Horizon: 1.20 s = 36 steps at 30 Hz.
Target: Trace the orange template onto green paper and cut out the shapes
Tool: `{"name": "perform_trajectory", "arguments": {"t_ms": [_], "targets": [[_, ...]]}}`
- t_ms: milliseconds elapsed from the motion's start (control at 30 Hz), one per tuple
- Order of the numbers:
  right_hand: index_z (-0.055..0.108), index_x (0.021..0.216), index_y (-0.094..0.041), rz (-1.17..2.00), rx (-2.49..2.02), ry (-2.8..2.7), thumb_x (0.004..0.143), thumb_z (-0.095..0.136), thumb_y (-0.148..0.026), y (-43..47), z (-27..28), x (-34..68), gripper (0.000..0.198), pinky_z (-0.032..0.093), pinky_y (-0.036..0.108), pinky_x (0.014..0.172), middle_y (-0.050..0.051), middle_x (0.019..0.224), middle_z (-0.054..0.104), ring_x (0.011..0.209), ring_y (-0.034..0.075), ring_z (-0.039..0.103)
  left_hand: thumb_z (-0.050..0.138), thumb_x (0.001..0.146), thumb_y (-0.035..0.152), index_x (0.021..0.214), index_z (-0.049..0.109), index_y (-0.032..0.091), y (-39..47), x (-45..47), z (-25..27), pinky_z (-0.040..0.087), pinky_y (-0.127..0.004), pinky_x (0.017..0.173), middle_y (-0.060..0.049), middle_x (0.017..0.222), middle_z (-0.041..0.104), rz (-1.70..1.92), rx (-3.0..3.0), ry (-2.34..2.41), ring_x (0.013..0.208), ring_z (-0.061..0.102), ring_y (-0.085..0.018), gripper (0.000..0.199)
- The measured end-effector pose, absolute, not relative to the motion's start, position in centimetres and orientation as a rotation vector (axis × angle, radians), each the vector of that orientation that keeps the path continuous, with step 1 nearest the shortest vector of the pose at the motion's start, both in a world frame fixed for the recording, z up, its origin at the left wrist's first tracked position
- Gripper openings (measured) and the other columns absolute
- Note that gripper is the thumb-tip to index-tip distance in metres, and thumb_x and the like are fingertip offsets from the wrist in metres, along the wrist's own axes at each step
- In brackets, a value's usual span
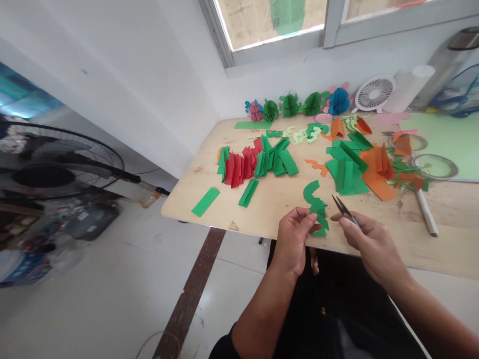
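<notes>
Between the thumb and fingers of my left hand (295,234) is a green paper cutout (319,208) with curved, pointed edges, held over the table's front edge. My right hand (368,239) grips a pair of scissors (344,209), blades slightly parted and pointing up toward the left, a little right of the paper. The scissors do not touch the cutout. Just beyond it lies a wavy orange paper piece (317,166). Folded green paper (346,169) and orange paper (377,169) are heaped ahead of my right hand.
Red folded papers (239,167) and green folded strips (275,157) stand mid-table. Several paper honeycomb figures (290,104) line the wall beside a small white fan (375,93). Tape rolls (436,166) and a white marker (427,213) lie right. A large black fan (45,174) stands left.
</notes>
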State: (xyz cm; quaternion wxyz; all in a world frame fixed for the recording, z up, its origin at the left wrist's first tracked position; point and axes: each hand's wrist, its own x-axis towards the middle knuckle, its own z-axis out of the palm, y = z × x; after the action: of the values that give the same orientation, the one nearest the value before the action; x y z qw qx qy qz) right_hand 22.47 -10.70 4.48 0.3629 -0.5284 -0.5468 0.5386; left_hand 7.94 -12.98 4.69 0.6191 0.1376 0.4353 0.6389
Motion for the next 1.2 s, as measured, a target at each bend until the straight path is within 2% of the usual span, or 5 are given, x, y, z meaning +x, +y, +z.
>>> {"name": "perform_trajectory", "arguments": {"t_ms": [333, 567, 900, 1000, 1200], "targets": [[0.063, 0.070, -0.018, 1.399, -1.377, -1.370, 0.073, 0.067, -0.039, -10.1, 5.1, 21.0, 0.021, 0.023, 0.024, 0.042, -0.006, 0.051, 0.040, 0.046, 0.009, 0.032, 0.078, 0.063, 0.031, 0.070, 0.062, 0.015, -13.3, 8.2, 4.4, 0.045, -0.025, 0.069, 0.001, 0.067, 0.060, 1.409, 0.399, 1.048, 0.063, 0.056, -0.010, 0.024], [0.065, 0.070, -0.018, 1.312, -1.397, -1.536, 0.075, 0.064, -0.039, -9.9, 5.1, 21.0, 0.021, 0.039, 0.025, 0.054, 0.000, 0.062, 0.057, 0.058, 0.014, 0.047, 0.078, 0.063, 0.030, 0.061, 0.059, 0.015, -12.9, 8.6, 4.5, 0.043, -0.024, 0.065, 0.003, 0.060, 0.054, 1.449, 0.410, 1.119, 0.059, 0.051, -0.009, 0.024], [0.060, 0.065, -0.019, 1.172, -1.562, -1.477, 0.075, 0.063, -0.044, -10.0, 4.9, 22.9, 0.027, 0.034, 0.024, 0.044, -0.003, 0.052, 0.047, 0.048, 0.012, 0.040, 0.073, 0.067, 0.036, 0.064, 0.056, 0.017, -12.8, 6.3, 4.3, 0.047, -0.025, 0.066, 0.003, 0.061, 0.056, 1.590, 0.506, 1.287, 0.061, 0.054, -0.010, 0.026], [0.063, 0.066, -0.020, 1.059, -1.642, -1.586, 0.076, 0.060, -0.047, -8.9, 4.5, 23.9, 0.029, 0.035, 0.024, 0.044, -0.002, 0.052, 0.049, 0.049, 0.013, 0.044, 0.067, 0.071, 0.041, 0.067, 0.058, 0.017, -11.8, 4.2, 3.7, 0.048, -0.026, 0.062, 0.002, 0.060, 0.057, 1.440, 0.751, 1.504, 0.057, 0.055, -0.010, 0.025], [0.071, 0.072, -0.020, 0.802, -1.740, -1.825, 0.077, 0.055, -0.042, -6.0, 2.3, 24.4, 0.027, 0.038, 0.027, 0.049, 0.000, 0.051, 0.059, 0.052, 0.019, 0.056, 0.065, 0.069, 0.027, 0.059, 0.060, 0.018, -9.1, -0.1, 1.8, 0.041, -0.024, 0.053, 0.001, 0.052, 0.057, 1.237, 1.011, 1.784, 0.051, 0.053, -0.013, 0.014]]}}
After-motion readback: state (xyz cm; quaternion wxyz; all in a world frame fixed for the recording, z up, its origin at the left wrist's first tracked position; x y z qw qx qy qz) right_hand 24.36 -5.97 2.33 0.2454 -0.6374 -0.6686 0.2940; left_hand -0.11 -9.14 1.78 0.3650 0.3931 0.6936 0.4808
